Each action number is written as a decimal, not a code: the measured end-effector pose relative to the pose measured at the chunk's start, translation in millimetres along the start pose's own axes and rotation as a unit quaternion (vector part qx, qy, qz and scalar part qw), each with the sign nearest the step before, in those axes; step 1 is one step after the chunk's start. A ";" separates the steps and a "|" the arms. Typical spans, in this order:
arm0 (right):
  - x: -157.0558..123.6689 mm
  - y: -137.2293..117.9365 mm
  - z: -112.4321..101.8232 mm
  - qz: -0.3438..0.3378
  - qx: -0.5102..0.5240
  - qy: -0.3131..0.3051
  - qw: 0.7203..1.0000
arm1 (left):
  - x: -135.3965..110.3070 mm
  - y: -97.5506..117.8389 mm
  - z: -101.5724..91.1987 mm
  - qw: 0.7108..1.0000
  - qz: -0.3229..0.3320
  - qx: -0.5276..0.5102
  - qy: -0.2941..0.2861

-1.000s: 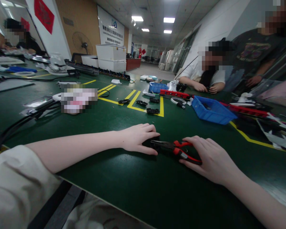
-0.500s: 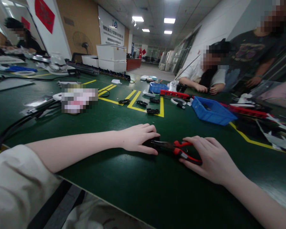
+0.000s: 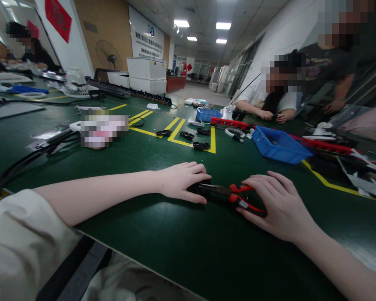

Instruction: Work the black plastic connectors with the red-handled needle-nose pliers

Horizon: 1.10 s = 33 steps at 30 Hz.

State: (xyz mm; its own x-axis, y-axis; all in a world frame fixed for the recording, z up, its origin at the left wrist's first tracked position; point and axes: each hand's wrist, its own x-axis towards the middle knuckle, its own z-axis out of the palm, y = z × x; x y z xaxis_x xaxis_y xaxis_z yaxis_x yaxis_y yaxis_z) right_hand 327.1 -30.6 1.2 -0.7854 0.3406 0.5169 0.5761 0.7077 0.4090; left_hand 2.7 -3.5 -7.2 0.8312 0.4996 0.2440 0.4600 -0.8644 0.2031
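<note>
On the green table (image 3: pixel 163 234) lie red-handled pliers (image 3: pixel 230 193), jaws pointing left. My right hand (image 3: pixel 275 205) lies over the red handles, fingers curled round them. My left hand (image 3: pixel 181 182) rests palm down at the jaw end, fingers closed over a small black part (image 3: pixel 194 187) that is mostly hidden under it. The jaws meet that black part.
A blue bin (image 3: pixel 278 145) stands at the right, a smaller blue bin (image 3: pixel 207 113) further back. Small black connectors (image 3: pixel 200 146) lie by yellow floor-tape lines (image 3: pixel 175 131). Black cables (image 3: pixel 25 161) run at the left. Two people sit or stand at the far right, another far left.
My right hand's fingers have lifted and spread slightly over the plier handles. My left hand and the pliers stay where they were.
</note>
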 end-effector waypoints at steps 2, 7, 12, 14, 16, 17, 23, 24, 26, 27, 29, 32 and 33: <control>0.4 -0.5 -0.1 -0.006 -0.015 0.003 1.000 | -0.1 -0.1 0.1 1.000 0.003 -0.001 0.003; 2.6 -2.5 -2.0 -0.017 -0.038 0.007 0.999 | -0.3 -0.4 0.3 1.000 0.006 0.000 0.002; 3.1 -3.5 -2.5 -0.015 -0.041 0.002 0.999 | -0.3 1.6 0.8 1.000 -0.004 0.005 -0.001; 2.7 -3.4 -1.9 -0.011 -0.039 0.000 0.999 | -0.2 2.6 1.0 1.000 -0.012 0.003 0.004; 2.2 -3.0 -1.3 -0.007 -0.036 -0.001 0.999 | 0.0 3.5 0.7 1.000 -0.020 -0.001 0.007; 2.1 -2.9 -1.2 -0.006 -0.033 -0.002 0.999 | 0.2 3.8 0.5 1.000 -0.023 -0.002 0.006; 1.3 -2.3 -1.3 -0.002 -0.023 -0.004 1.000 | 1.8 4.9 -2.9 0.999 -0.033 -0.009 -0.010; 1.0 -2.3 -1.1 0.002 -0.019 -0.005 1.000 | 1.9 5.0 -3.3 0.999 -0.033 -0.010 -0.011; 0.1 -2.1 -0.3 0.011 -0.001 -0.007 1.000 | 2.1 5.2 -4.0 0.999 -0.033 -0.012 -0.012; -0.4 -2.0 0.0 0.015 0.011 -0.007 1.000 | 2.1 5.2 -4.1 0.999 -0.033 -0.013 -0.011; -1.2 -1.7 0.5 0.017 0.031 -0.007 0.999 | 2.0 5.0 -4.2 0.999 -0.033 -0.015 -0.010; -1.9 -1.3 0.4 0.008 0.033 -0.008 0.999 | 1.7 4.4 -3.7 0.999 -0.032 -0.017 -0.012; -2.0 -1.1 0.3 0.005 0.030 -0.009 0.999 | 1.6 4.1 -3.5 0.999 -0.031 -0.017 -0.012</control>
State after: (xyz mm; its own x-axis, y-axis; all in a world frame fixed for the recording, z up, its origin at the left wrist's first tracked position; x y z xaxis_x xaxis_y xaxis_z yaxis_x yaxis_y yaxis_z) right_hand 327.9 -31.9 -0.6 -0.7839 0.3590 0.5066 0.5698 0.7399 0.3575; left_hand 4.8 -6.1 -2.7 0.8093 0.5496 0.2073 0.4993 -0.8296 0.2501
